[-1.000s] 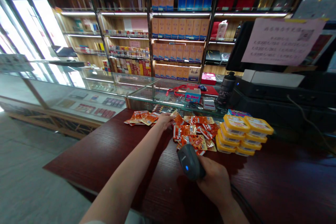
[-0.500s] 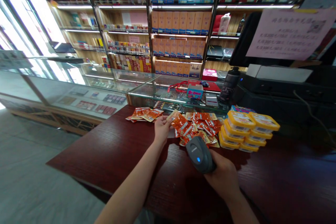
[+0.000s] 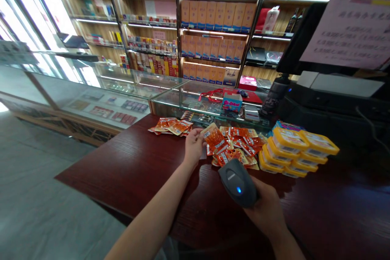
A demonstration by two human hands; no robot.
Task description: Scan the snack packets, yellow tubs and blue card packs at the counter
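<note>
My left hand pinches the edge of an orange snack packet, lifted a little over a heap of similar packets. In my right hand is a dark grey barcode scanner with a lit blue light; its head points toward the heap and the held packet. Part of the scanner's handle is hidden by my fingers. To the left of my left hand, a smaller pile of orange packets lies on the brown counter.
Yellow-lidded tubs stand stacked right of the heap. Behind them are a black bottle and a monitor with a pink notice. A glass display case borders the counter's back, holding up a small blue box.
The camera view has shifted slightly, so the scene sits differently in frame. My left hand still holds the packet near the heap, and the scanner stays in my right hand.
</note>
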